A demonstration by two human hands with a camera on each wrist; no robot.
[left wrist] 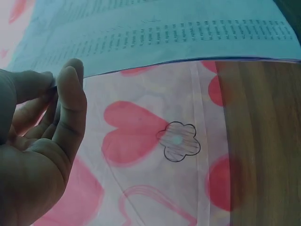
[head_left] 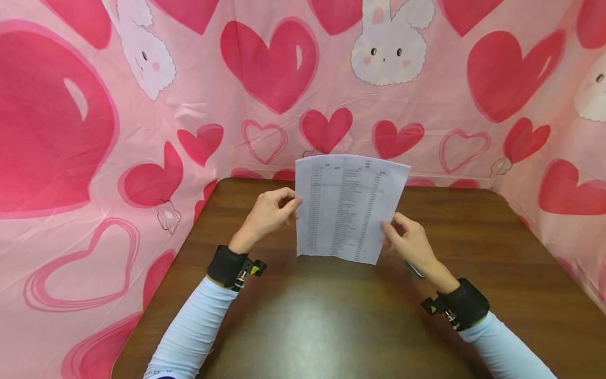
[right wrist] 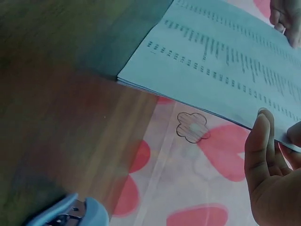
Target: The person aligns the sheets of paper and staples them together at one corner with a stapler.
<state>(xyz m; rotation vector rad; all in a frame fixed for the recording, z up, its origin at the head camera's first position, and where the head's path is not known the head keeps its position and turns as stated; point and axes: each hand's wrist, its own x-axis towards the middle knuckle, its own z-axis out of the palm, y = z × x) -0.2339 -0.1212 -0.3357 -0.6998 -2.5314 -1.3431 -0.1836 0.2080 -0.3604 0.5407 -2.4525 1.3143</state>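
A thin stack of printed paper sheets (head_left: 347, 210) stands upright above the table, columns of small text facing me. My left hand (head_left: 271, 213) pinches its left edge between thumb and fingers, and my right hand (head_left: 413, 242) pinches the right edge lower down. Layered edges of the sheets (right wrist: 207, 61) show at the corner in the right wrist view. From the left wrist, the thumb and fingers of the left hand (left wrist: 44, 122) meet at the paper's edge. Below the right hand lies a light-blue stapler-like object (right wrist: 77, 212), mostly hidden behind that hand in the head view.
The brown wooden table (head_left: 293, 316) extends under both arms. Behind it and along its sides hangs a pink cloth (head_left: 208, 73) printed with hearts and rabbits. Each wrist wears a black band (head_left: 227, 266) with a small camera.
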